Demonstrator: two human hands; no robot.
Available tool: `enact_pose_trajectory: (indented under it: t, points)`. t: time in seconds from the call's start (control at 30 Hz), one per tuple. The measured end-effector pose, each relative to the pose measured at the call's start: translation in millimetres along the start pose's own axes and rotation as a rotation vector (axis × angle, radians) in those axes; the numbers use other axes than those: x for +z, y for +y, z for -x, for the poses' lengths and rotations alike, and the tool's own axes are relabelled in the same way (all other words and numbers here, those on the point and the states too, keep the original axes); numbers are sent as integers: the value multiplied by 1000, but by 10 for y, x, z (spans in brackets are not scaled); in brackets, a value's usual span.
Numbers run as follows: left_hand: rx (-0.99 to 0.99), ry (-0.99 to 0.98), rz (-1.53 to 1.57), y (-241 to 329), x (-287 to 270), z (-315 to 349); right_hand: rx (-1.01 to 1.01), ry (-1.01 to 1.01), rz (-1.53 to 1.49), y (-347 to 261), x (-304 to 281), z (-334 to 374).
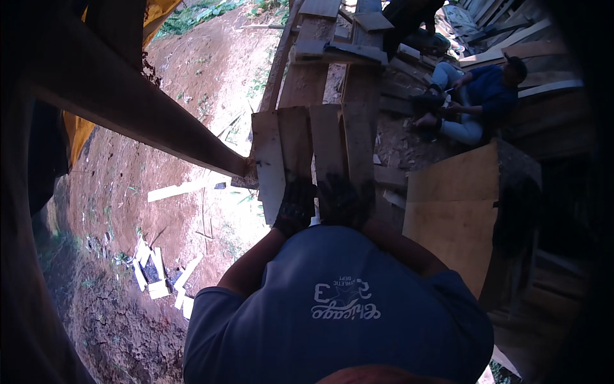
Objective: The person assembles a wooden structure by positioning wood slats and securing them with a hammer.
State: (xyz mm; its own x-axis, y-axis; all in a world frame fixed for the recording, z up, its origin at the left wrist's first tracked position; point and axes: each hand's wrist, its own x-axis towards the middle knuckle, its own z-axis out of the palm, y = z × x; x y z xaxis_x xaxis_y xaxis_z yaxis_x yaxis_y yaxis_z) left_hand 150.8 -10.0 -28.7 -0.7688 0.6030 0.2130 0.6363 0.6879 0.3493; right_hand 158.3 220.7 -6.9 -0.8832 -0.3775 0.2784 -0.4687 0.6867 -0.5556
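Note:
Several short wooden boards (267, 153) lie side by side in front of my chest, their long sides running away from me. My left hand (296, 203), in a dark glove, rests on the near end of the boards at the left, fingers stretched forward. Beside it my right hand (344, 200), gloved too, lies over the near ends of the boards farther right, its fingers apart. Deep shade blurs the finger outlines. A narrow bright gap shows between two middle boards.
Longer planks (304, 83) extend beyond, with loose pieces across them. A thick beam (153, 121) slants in from the left. Sunlit dirt (109, 205) with wood scraps (157, 275) lies left. At right are a plywood panel (451, 198) and a seated person (492, 89).

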Motion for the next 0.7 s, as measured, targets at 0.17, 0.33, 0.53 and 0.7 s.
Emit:
enact_pose_trajectory:
  t: [0.17,0.33,0.53,0.7]
  points:
    - [-27,15,28,86,-100,-34,-94,-55,289,128,210,118]
    - [-51,-49,-6,58,-95,-7,-109,-96,274,97,161,99]
    - [15,-26,154,-61,106,113,-63,-71,226,194,311,113]
    - [28,-66,84,-9,40,86,-23,-127,267,60,172,116]
